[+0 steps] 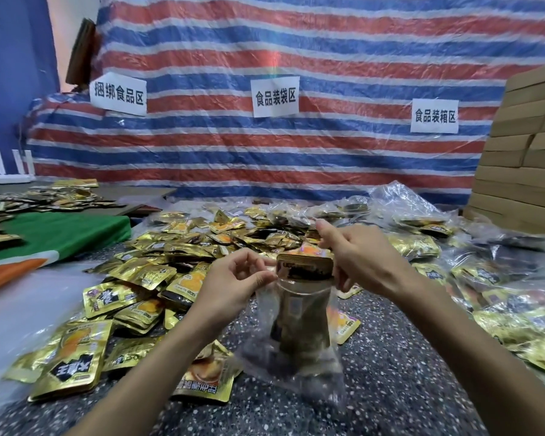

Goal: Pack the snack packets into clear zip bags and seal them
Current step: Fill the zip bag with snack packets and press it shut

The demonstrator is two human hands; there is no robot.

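A clear zip bag (296,335) hangs in front of me above the speckled floor, with gold snack packets (306,316) standing inside it. Their tops (304,265) stick out above the bag's mouth. My left hand (233,284) pinches the left edge of the bag's opening. My right hand (356,253) grips the packets and the bag's right edge from the side. A big loose heap of gold snack packets (183,250) lies on the floor to the left and behind the bag.
Filled clear bags (501,294) pile up on the right. A green and orange cloth (54,237) lies at left. Stacked cardboard boxes (523,152) stand at the far right. A striped tarp wall (296,58) with paper signs (276,96) closes the back.
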